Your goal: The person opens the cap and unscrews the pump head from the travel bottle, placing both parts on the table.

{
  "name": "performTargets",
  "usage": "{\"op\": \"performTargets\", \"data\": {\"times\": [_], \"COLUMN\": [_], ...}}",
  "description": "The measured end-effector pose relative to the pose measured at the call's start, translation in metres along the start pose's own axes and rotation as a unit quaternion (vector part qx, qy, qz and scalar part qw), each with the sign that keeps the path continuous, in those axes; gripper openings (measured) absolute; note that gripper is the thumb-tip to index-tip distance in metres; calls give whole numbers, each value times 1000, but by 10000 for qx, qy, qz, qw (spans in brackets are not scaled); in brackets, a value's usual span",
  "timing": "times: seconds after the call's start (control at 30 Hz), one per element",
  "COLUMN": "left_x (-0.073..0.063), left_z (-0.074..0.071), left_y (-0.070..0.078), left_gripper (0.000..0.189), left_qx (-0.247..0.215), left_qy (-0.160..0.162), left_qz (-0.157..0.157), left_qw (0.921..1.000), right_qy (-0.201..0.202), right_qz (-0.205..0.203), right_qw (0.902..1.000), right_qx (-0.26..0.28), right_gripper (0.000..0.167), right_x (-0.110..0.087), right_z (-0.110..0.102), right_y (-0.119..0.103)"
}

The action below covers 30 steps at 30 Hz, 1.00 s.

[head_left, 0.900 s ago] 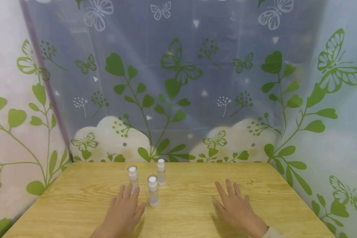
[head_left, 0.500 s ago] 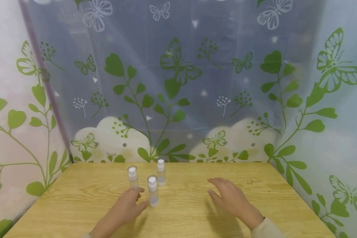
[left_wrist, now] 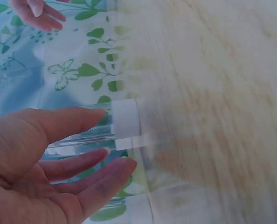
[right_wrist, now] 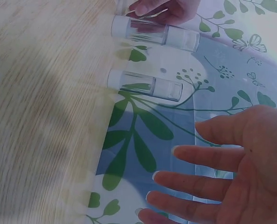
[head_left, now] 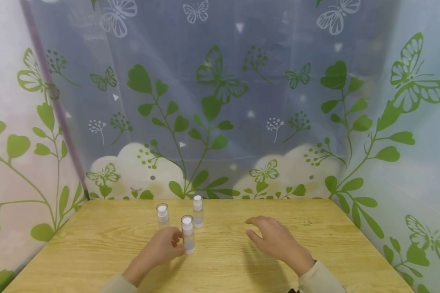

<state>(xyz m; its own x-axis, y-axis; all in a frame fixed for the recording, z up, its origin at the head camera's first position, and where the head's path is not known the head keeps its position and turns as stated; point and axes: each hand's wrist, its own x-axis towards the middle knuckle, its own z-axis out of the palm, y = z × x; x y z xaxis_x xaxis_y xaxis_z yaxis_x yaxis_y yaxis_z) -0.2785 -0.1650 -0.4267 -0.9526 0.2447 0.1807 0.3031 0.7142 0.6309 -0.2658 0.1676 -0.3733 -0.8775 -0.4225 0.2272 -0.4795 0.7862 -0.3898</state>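
Three small clear bottles with white tops and bases stand upright on the wooden table: a front bottle [head_left: 188,236], a left bottle [head_left: 163,215] and a back bottle [head_left: 198,211]. My left hand [head_left: 161,248] is at the front bottle's left side, its thumb tip right at the lower wall. In the left wrist view, thumb and fingers lie on either side of that bottle [left_wrist: 127,116], spread apart. The left hand covers the left bottle's lower part. My right hand [head_left: 276,240] hovers over the right half of the table with relaxed fingers, holding nothing; its palm [right_wrist: 264,163] shows in the right wrist view.
The wooden table [head_left: 220,276] ends at a back curtain [head_left: 220,122] printed with leaves and butterflies. Similar sheets hang along the left side [head_left: 14,162] and right side [head_left: 418,162].
My left hand has turned thumb-side up and moved right from the left bottle to the front bottle. My right hand has turned sideways and shifted left. The bottles stand where they were.
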Motion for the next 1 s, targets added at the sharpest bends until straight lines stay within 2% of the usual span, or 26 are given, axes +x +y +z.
{"op": "performTargets", "data": {"times": [0.2,0.37,0.57,0.73,0.9,1.0], "left_x": [7,10,14,16,15,10], "left_z": [7,9,11,11,10,8], "left_y": [-4,-3,-3,-4,-4,-1], "left_gripper": [27,30,34,34,33,30], "left_qx": [120,82,-327,-634,-544,-401], "left_qy": [-33,-79,-122,-172,-232,-371], "left_qz": [122,158,-71,-122,67,315], "left_qw": [9998,9998,9994,9978,9982,9980], "right_qy": [-58,-420,-1027,-1203,-1254,-1193], "right_qz": [-127,-280,-627,-793,-894,-992], "right_qw": [9999,9986,9925,9885,9849,9836], "right_qx": [96,182,206,452,785,920], "right_gripper": [30,26,26,29,33,36], "right_x": [3,7,10,13,17,19], "right_z": [-1,-4,-7,-9,-12,-12], "right_y": [-2,-2,-1,-4,-9,-11]}}
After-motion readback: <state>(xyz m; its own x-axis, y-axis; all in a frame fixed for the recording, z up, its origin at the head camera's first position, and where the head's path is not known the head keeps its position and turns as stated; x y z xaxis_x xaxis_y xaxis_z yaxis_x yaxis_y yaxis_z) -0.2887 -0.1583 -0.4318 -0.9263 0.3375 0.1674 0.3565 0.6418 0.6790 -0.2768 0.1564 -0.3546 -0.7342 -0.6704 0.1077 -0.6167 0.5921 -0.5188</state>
